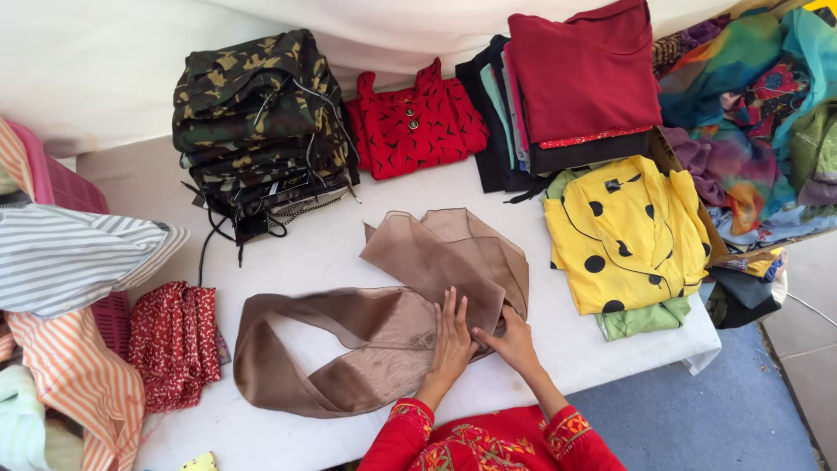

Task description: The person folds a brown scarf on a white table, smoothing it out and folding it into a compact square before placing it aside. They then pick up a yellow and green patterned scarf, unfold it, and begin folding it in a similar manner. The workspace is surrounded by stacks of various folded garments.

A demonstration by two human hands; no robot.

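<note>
Head view: stacks of folded clothes ring the white table (331, 253). At 11 o'clock stands a camouflage pile (255, 113) with black cords hanging off its front; at 12 o'clock lies a red top (417, 122) with dark marks and three buttons; at 1 o'clock a dark stack (506, 122) carries a maroon piece (582, 74) with a glittering red hem. At 3 o'clock a yellow shirt (626, 234) with black dots rests on a green piece (643, 318), and beyond it, at 2 o'clock, lies a heap of bright multicoloured cloth (750, 113). At 9 o'clock a pink basket (61, 187) holds striped cloth (74, 253), with a red printed bundle (174, 342) just beside it.

The table's right edge drops to a blue floor (697, 410) at 4 o'clock. Bare tabletop shows between the camouflage pile and the middle, and along the near edge at 7 o'clock.

The scarf (375, 336), sheer and brown, lies in the middle of the table: a loose loop runs toward 8 o'clock and a folded, layered part toward 1 o'clock, with fine creases near the hands. The left hand (452, 342) presses flat on it, fingers (450, 305) straight and close together. The right hand (514, 340) touches the fold just beside it, fingers bent onto the cloth, not clamped. Both sleeves are red with embroidered cuffs.
</note>
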